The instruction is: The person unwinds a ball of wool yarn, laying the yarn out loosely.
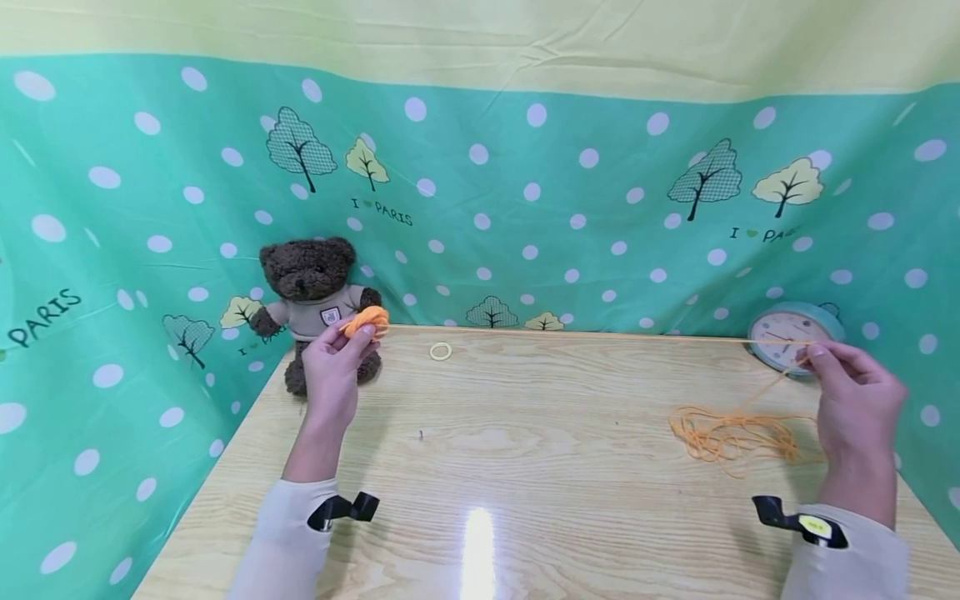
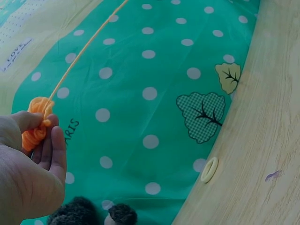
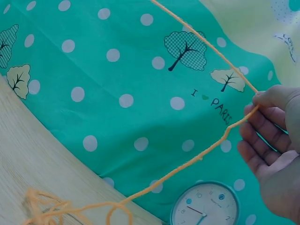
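My left hand (image 1: pixel 333 367) pinches a small wound bundle of orange yarn (image 1: pixel 367 320) between thumb and fingers, in front of the teddy bear. From it a single strand (image 1: pixel 562 332) runs taut across to my right hand (image 1: pixel 855 392), raised at the far right near the clock. In the right wrist view the thumb and forefinger pinch the strand (image 3: pixel 211 46), while the other fingers curve loosely below. Past that pinch the yarn slants down to a loose tangle of orange yarn (image 1: pixel 735 435) on the table.
A dark brown teddy bear (image 1: pixel 307 271) in a grey shirt sits at the back left of the wooden table (image 1: pixel 525 450). A pale yellow ring (image 1: pixel 441 351) lies near the back edge. A round teal clock (image 1: pixel 780 325) leans at the back right. Green dotted cloth (image 1: pixel 525 225) hangs behind.
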A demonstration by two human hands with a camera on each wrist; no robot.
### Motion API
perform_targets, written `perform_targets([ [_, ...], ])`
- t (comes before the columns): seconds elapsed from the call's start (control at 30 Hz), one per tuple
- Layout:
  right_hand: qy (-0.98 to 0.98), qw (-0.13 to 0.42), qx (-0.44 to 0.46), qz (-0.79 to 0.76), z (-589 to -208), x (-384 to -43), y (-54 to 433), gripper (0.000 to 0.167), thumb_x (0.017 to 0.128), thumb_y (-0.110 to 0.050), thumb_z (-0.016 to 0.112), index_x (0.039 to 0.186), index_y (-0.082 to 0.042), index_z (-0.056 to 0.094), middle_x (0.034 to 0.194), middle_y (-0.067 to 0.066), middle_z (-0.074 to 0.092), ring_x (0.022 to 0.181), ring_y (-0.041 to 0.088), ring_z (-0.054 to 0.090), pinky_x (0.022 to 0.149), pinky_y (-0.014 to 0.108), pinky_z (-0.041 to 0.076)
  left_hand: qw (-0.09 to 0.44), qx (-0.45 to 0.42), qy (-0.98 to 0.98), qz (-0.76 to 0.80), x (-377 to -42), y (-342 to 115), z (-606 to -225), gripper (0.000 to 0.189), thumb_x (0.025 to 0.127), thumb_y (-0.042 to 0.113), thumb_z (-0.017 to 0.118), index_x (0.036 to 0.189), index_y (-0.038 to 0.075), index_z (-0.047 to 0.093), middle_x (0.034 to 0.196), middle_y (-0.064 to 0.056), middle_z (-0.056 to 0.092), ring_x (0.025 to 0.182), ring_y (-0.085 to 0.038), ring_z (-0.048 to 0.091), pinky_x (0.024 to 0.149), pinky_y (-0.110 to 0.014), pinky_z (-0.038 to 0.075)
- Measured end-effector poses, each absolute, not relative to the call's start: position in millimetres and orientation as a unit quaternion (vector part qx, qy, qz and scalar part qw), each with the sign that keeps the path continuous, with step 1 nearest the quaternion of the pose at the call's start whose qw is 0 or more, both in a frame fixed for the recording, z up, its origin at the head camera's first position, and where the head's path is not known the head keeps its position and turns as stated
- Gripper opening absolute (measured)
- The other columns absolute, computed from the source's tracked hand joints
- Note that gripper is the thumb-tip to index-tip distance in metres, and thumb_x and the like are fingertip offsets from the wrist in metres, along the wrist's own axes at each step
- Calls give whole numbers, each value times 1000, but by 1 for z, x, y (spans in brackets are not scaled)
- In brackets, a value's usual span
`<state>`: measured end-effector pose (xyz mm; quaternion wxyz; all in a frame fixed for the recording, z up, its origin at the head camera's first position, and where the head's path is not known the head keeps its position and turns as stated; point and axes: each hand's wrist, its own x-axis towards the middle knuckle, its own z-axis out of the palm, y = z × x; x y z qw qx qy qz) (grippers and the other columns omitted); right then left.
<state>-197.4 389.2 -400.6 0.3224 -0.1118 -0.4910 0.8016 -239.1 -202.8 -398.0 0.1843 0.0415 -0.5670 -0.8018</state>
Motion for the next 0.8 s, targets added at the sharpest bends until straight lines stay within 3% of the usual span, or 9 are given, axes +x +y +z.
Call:
perform_targets([
  [0.4, -517, 329, -181, 769, -402, -196, 399, 18, 87, -2, 81, 102, 6, 76, 83, 2, 75, 80, 13, 70, 80, 12, 57, 181, 44, -569, -801, -239, -204, -396, 30, 94, 8, 75, 121, -1, 67, 98, 1, 77, 87, -8, 76, 82, -23, 62],
  [0.63, -616, 242, -230, 714, -410, -190, 413, 10, 89, -15, 82, 99, -12, 80, 91, -14, 72, 85, 0, 63, 69, 5, 51, 181, 37, -571, -800, -239, -205, -394, 32, 95, 9, 74, 123, -3, 65, 97, 1, 77, 87, -8, 76, 83, -22, 61],
  [0.8, -721, 182, -253, 619, -421, -187, 428, 18, 96, -31, 74, 111, -23, 77, 95, -23, 64, 89, -4, 55, 66, 5, 45, 182, 39, -572, -799, -238, -205, -394, 30, 95, 10, 75, 121, -1, 66, 98, 0, 77, 88, -9, 76, 86, -25, 61],
])
